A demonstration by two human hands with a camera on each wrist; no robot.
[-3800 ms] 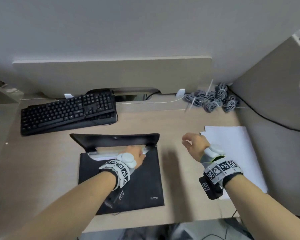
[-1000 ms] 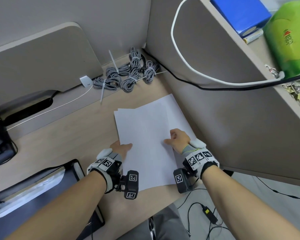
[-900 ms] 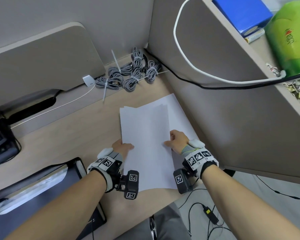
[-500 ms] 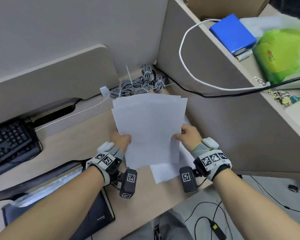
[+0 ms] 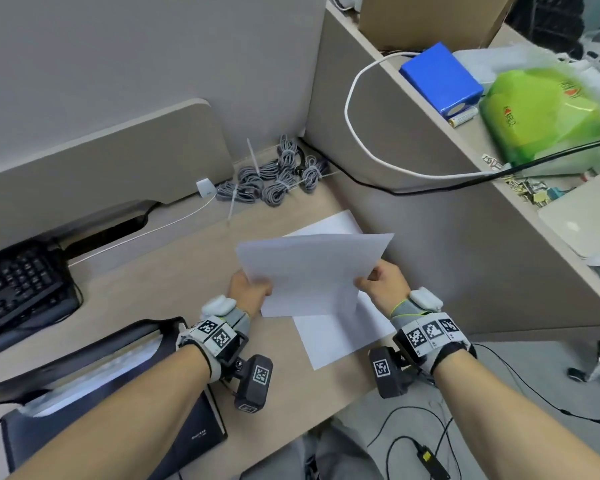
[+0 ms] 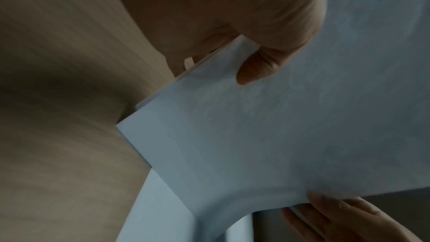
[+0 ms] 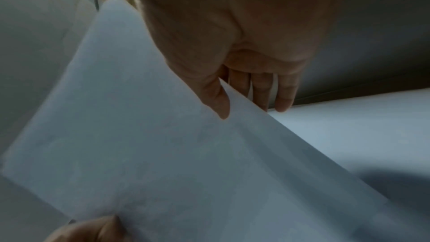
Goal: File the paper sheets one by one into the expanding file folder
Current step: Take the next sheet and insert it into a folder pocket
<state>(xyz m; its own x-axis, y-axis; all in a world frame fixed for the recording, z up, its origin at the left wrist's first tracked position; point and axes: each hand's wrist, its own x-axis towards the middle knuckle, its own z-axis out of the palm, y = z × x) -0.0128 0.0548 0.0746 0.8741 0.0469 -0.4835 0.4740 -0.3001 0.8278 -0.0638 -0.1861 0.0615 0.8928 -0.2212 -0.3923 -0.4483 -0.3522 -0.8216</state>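
Observation:
I hold a white paper sheet [image 5: 314,271] in the air above the desk with both hands. My left hand [image 5: 248,292] pinches its left edge, thumb on top [image 6: 253,67]. On the right edge, my right hand [image 5: 383,280] pinches the sheet [image 7: 163,154] between thumb and fingers. Below it the remaining paper stack [image 5: 336,337] lies on the desk by the right partition. The black expanding file folder [image 5: 111,403] lies open at the lower left, with white paper showing in its mouth, partly hidden by my left forearm.
A black keyboard [image 5: 18,289] sits at the left. Coiled grey cables [image 5: 274,178] lie in the back corner. The grey partition [image 5: 465,254] stands close on the right, with a shelf above holding a blue box [image 5: 440,77] and a green bag [image 5: 548,112]. The desk's front edge is near my wrists.
Both hands took the top sheet off the stack and lifted it; in the last half second it tilted flatter and stayed raised. The view swung right from the folder.

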